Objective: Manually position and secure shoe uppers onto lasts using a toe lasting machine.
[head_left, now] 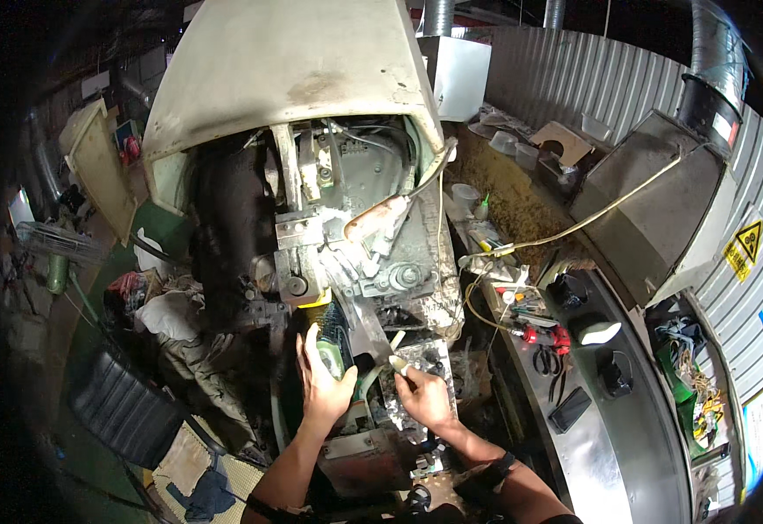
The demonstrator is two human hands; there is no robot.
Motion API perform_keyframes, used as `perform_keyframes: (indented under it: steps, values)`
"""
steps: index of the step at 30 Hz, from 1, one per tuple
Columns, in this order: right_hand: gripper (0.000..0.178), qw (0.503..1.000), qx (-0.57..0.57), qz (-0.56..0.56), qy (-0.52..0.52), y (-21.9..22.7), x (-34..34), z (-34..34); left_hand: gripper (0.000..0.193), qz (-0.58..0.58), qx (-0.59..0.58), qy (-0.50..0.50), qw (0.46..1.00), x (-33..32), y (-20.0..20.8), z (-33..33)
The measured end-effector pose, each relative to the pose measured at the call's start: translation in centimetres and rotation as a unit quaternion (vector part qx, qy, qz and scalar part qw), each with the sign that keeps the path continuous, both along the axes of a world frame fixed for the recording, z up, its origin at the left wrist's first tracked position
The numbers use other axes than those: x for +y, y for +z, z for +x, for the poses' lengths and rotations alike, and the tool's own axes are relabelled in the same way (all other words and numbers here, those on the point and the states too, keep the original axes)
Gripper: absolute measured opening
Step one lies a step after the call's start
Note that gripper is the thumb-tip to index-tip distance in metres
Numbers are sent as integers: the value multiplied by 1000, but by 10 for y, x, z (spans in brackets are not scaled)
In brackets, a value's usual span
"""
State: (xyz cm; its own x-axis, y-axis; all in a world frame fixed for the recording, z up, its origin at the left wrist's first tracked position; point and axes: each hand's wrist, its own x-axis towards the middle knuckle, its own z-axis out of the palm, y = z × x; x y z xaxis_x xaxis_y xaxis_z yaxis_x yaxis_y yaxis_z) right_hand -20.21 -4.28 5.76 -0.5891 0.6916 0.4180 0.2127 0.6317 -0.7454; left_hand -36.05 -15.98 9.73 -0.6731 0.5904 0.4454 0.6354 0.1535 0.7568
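My left hand (323, 389) reaches up the machine's front, its fingers along one side of a dark green, shiny, rounded piece (332, 336) and its thumb on the other. The upper end of this piece meets a yellow-edged part (316, 299) under a metal block (298, 262). My right hand (427, 400), to the right and a little lower, pinches a small pale piece (399, 365) between thumb and fingers. A flat, bright metal strip (367, 332) slants between the hands; whether it joins the pale piece I cannot tell. A wooden-looking handle (374, 218) lies higher on the machine.
A large cream hood (294, 61) covers the machine's back. On the right, a metal bench (591, 437) carries a red power tool (547, 338), scissors (545, 361) and a dark phone (570, 409). A cable (591, 218) stretches above it. A black chair (128, 406) stands left.
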Motion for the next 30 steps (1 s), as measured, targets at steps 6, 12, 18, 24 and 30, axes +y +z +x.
perform_keyframes:
  steps: [6, 12, 18, 24, 30]
  values:
    - [18, 999, -15, 44, -11, -2, 1, 1, 112, 16, -36, 16, 999, 0, 2, 4]
    - [19, 1000, 6, 25, -10, -8, 1, 1, 107, -2, -34, 7, 999, -2, 0, 0]
    - [20, 999, 27, 22, -8, -4, 1, 2, 104, -10, -32, 13, 999, 0, 1, 0]
    - [20, 999, 43, 14, -8, -2, 2, 2, 103, -10, -20, 17, 1000, 0, -1, -1]
    - [17, 999, 34, -2, -6, -4, 3, 2, 94, 55, 42, 52, 996, 5, -3, -10]
